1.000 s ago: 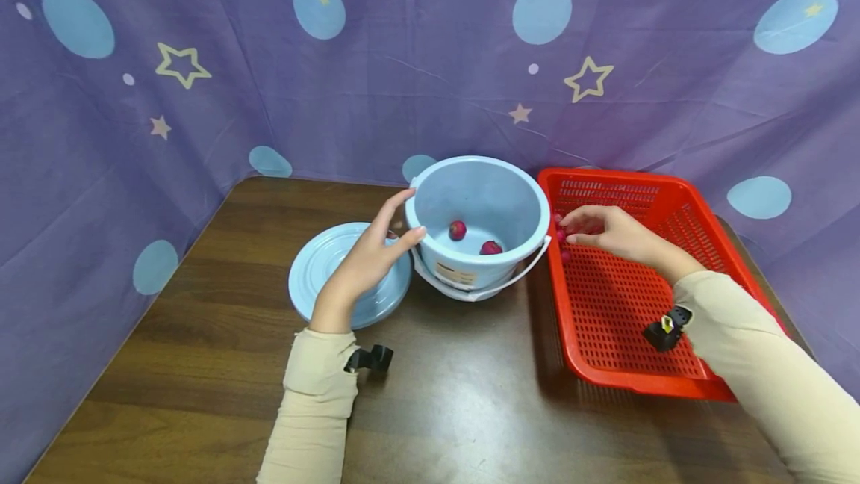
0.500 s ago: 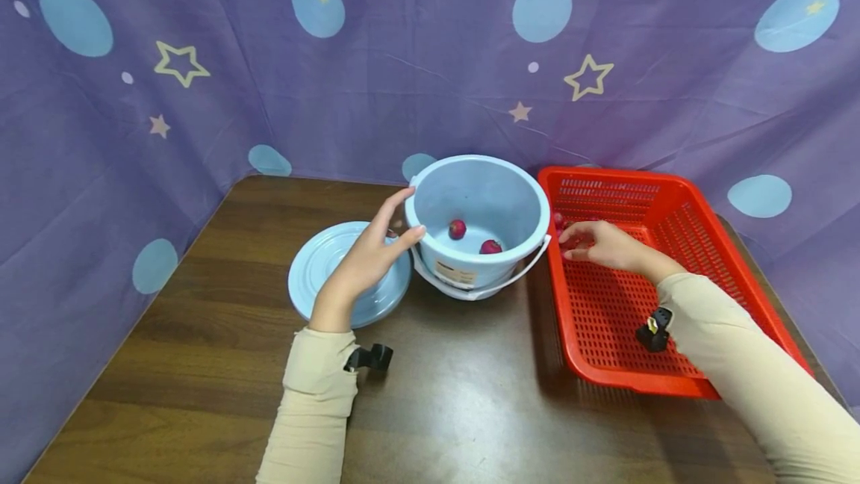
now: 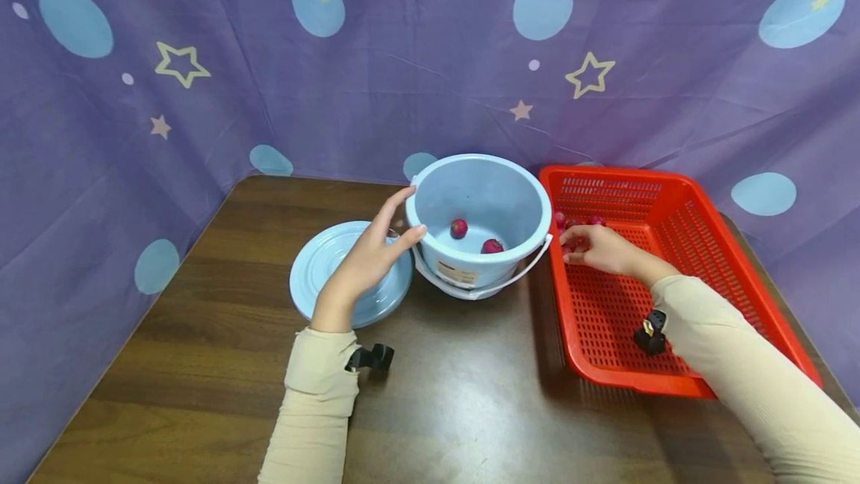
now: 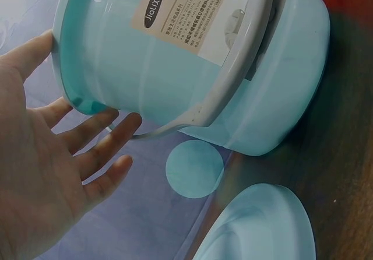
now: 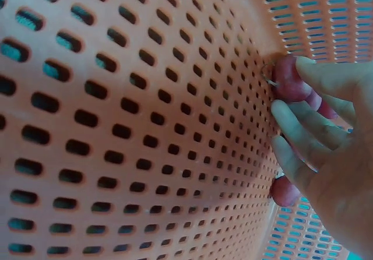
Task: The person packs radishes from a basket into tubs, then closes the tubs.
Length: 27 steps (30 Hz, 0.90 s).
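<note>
A light blue bucket (image 3: pixel 446 256) stands upright on the table, its white handle hanging at the front. Two red radishes (image 3: pixel 459 228) lie on its bottom. My left hand (image 3: pixel 363 266) touches the left side of the rim, thumb and fingers spread; the left wrist view shows the fingers (image 4: pixel 99 155) loosely extended. Inside the red basket (image 3: pixel 571 334), at its left wall, is my right hand (image 3: pixel 608 251). In the right wrist view its thumb and fingertips pinch a radish (image 5: pixel 285 79) near the basket's mesh floor. More radishes sit behind the fingers, partly hidden.
A light blue lid (image 3: pixel 316 267) lies flat left of the bucket, partly under my left forearm. The basket stands close against the bucket's right side. A purple patterned curtain (image 3: pixel 430 58) hangs behind the wooden table (image 3: pixel 201 364).
My right hand has moved slightly down and closed in among the radishes at the basket's left wall. More radishes show behind it. My left hand and the bucket stay in place.
</note>
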Each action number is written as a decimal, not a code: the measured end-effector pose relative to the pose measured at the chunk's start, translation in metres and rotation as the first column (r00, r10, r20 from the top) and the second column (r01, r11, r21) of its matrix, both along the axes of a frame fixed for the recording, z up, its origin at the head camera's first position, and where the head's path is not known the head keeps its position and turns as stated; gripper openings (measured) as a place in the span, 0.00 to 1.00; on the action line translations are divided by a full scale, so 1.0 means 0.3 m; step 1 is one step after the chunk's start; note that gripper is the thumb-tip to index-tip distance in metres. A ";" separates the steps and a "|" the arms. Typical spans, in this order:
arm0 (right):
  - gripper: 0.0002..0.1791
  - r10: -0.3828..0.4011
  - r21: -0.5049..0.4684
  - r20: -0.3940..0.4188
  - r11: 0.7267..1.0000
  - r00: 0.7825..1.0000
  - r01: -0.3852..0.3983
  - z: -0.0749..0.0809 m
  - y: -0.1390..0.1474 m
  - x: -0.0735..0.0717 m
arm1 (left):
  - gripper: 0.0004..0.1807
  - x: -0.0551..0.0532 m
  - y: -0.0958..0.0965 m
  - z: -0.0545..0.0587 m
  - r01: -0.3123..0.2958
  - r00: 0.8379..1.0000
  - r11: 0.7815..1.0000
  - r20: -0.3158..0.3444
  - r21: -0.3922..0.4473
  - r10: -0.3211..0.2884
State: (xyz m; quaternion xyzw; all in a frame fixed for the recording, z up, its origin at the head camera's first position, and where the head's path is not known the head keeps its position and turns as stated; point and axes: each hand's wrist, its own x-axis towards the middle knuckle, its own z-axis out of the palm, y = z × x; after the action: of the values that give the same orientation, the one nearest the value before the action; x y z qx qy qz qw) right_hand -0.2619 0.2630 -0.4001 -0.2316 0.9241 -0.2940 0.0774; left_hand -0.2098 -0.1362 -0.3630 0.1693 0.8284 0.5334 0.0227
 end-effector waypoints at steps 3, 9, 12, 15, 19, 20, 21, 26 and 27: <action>0.10 0.002 0.000 -0.009 1.000 1.000 -0.002 -0.003 0.001 0.000 | 0.37 0.000 0.000 0.000 0.000 1.000 1.000 -0.001 -0.002 0.000; 0.10 -0.001 0.017 -0.017 1.000 1.000 0.001 0.003 0.000 0.000 | 0.37 0.002 0.000 0.003 -0.001 1.000 1.000 0.007 -0.009 0.001; 0.10 -0.010 0.029 -0.030 1.000 1.000 0.011 0.020 -0.003 0.002 | 0.37 0.003 -0.001 0.003 -0.003 1.000 1.000 0.012 -0.009 0.003; 0.11 -0.028 0.025 -0.028 0.999 0.999 0.028 0.049 -0.003 0.005 | 0.37 0.003 -0.003 0.002 -0.004 1.000 1.000 0.017 -0.009 0.004; 0.12 -0.041 0.025 -0.027 0.999 0.999 0.041 0.101 0.002 0.014 | 0.37 0.002 -0.003 0.001 -0.003 1.000 1.000 0.018 -0.007 0.003; 0.12 -0.040 0.028 -0.031 0.999 0.999 0.040 0.115 0.003 0.017 | 0.37 0.002 -0.002 0.001 -0.002 1.000 1.000 0.018 -0.005 0.002; 0.12 -0.040 0.029 -0.033 0.999 0.999 0.041 0.130 0.004 0.020 | 0.37 0.002 -0.002 0.002 -0.002 1.000 1.000 0.016 -0.004 0.002; 0.12 -0.038 0.025 -0.062 0.999 0.997 0.040 0.192 0.005 0.041 | 0.37 0.001 0.001 0.002 -0.003 1.000 1.000 0.015 -0.004 0.003; 0.12 -0.039 0.024 -0.070 0.999 0.997 0.040 0.201 0.004 0.046 | 0.37 0.001 0.000 0.002 -0.003 1.000 1.000 0.015 -0.006 0.003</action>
State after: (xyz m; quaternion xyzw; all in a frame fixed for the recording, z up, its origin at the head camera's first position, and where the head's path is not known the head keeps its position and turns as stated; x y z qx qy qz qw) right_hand -0.2480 0.2643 -0.3397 -0.2222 0.9343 -0.2756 0.0425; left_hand -0.2094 -0.1361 -0.3625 0.1640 0.8301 0.5322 0.0287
